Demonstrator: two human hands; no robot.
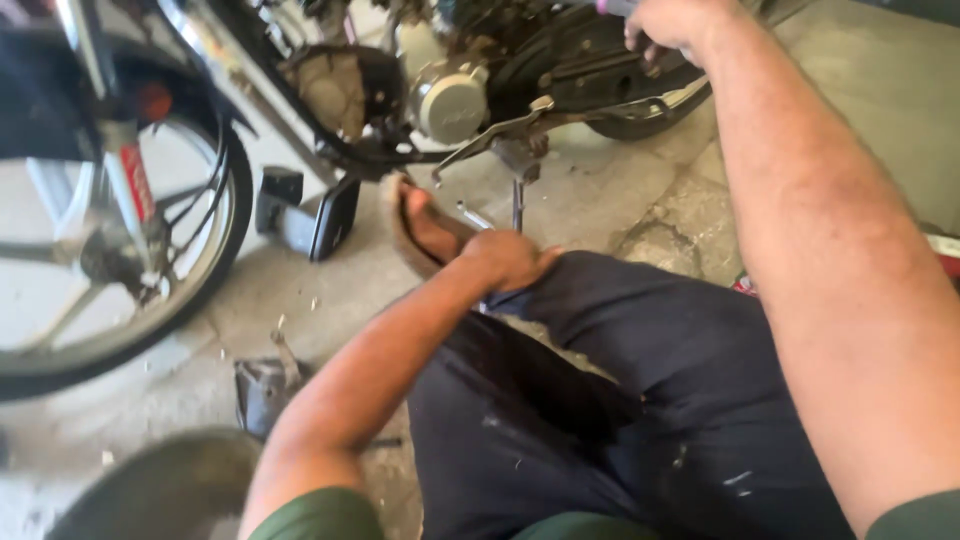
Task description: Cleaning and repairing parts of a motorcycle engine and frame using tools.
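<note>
On a cracked, dusty concrete floor (pixel 640 190) beside a motorcycle (pixel 450 80), the left hand (pixel 510 258) is curled shut over the knee, near a metal tool (pixel 517 203) standing just beyond it; whether it grips the tool cannot be told. The right hand (pixel 672 22) reaches up to the bike's frame, fingers bent around a part there.

- Bare grey concrete floor (pixel 590 190) lies open between the sandalled foot (pixel 425 225) and the dark rear tyre (pixel 640 125).
- The silver engine casing (pixel 450 100), black footrest block (pixel 310 215) and spoked front wheel (pixel 110 230) crowd the left.
- The dark-trousered knee (pixel 620 330) blocks below.
</note>
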